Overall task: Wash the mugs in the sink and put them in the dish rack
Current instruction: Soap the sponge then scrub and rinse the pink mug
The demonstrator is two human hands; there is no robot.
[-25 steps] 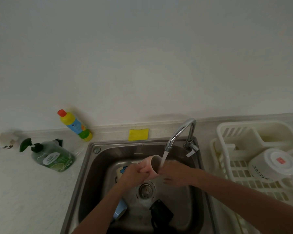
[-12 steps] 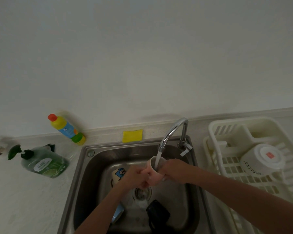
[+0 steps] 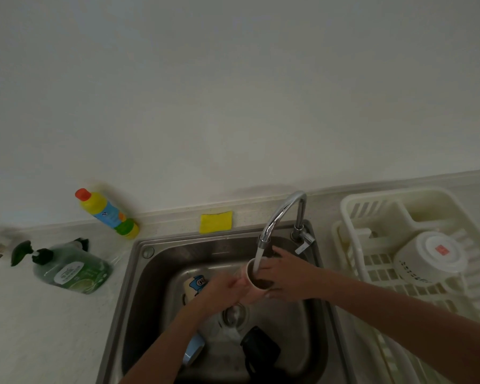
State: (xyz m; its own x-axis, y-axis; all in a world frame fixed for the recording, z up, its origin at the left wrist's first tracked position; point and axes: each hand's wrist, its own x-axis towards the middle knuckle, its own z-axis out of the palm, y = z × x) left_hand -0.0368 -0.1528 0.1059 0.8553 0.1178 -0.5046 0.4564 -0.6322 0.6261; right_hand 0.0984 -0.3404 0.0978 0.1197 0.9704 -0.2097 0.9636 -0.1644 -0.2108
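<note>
Since a second ago we have turned the pink mug mouth-up under the tap, water running in. Our right hand curls round its rim side, our left hand grips its base, above the sink drain. Three mugs lie below; a white bowl sits upturned in the dish rack right of us.
</note>
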